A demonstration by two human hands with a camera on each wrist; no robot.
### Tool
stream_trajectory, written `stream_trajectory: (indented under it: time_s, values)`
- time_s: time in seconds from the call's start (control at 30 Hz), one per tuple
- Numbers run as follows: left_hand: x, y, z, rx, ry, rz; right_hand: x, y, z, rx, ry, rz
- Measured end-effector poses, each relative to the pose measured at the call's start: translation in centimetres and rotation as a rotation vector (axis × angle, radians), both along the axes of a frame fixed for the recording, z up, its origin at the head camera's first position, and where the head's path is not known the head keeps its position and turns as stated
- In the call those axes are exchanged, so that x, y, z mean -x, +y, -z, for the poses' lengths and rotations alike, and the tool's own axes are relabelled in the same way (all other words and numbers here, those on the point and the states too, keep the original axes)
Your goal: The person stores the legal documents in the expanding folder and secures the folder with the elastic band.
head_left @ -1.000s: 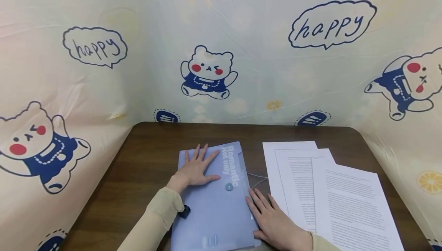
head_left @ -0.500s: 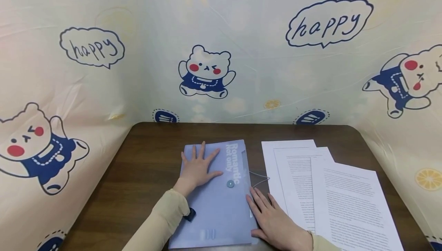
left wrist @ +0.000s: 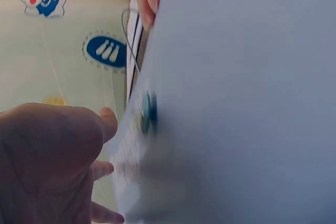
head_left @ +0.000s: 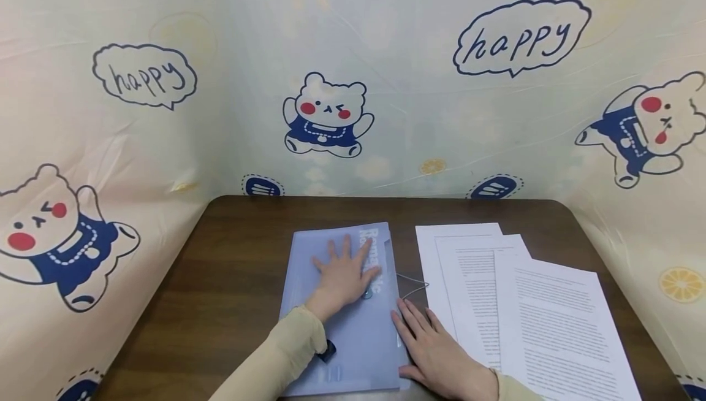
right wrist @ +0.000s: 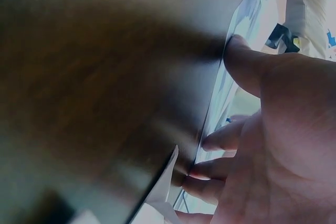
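Observation:
A translucent blue document folder (head_left: 366,339) with white lettering lies on the table. My left hand (head_left: 342,278) rests across its upper half with fingers spread, partly covering the lettering and the round button. That teal button (left wrist: 146,113) shows beside the thumb in the left wrist view. Along the folder's right edge lies my right hand (head_left: 441,355), fingers extended, thumb and fingertips at the edge. The right wrist view shows the thumb (right wrist: 241,64) against the folder's side. A thin cord loop (head_left: 416,281) sticks out from that side.
Several printed sheets (head_left: 562,327) overlap to the right of the folder, close to the right hand. The brown wooden table (head_left: 220,278) backs onto a curtain (head_left: 413,113) printed with bears, which also hangs at both sides.
My left hand has slid right across the folder, over part of the lettering and the button. The folder's upper part shifted right and its outline straightened earlier. The right hand stays at the edge.

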State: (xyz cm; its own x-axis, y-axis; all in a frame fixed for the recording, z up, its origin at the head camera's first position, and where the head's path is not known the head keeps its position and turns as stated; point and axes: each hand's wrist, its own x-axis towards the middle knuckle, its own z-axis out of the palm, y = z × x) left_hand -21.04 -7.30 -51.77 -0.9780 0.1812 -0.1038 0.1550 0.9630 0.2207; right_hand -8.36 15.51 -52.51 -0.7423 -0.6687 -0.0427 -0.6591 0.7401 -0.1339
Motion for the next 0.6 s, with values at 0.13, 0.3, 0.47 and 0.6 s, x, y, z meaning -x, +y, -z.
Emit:
stream_trajectory:
  time_s: [0.13,0.3,0.47,0.6]
  values:
    - [0.0,1.8,-0.3,0.014,-0.014,0.032,0.0,0.1,0.0,-0.004,-0.002,0.001]
    - [-0.2,2.8,-0.2,0.030,-0.031,0.059,0.1,0.1,0.3,-0.007,0.001,0.001]
    - [-0.3,3.2,0.3,0.031,-0.023,0.068,0.2,0.4,1.0,0.035,0.049,-0.021]
    - [-0.5,3.3,0.6,0.007,-0.031,0.066,0.3,0.6,1.7,0.066,0.073,-0.027]
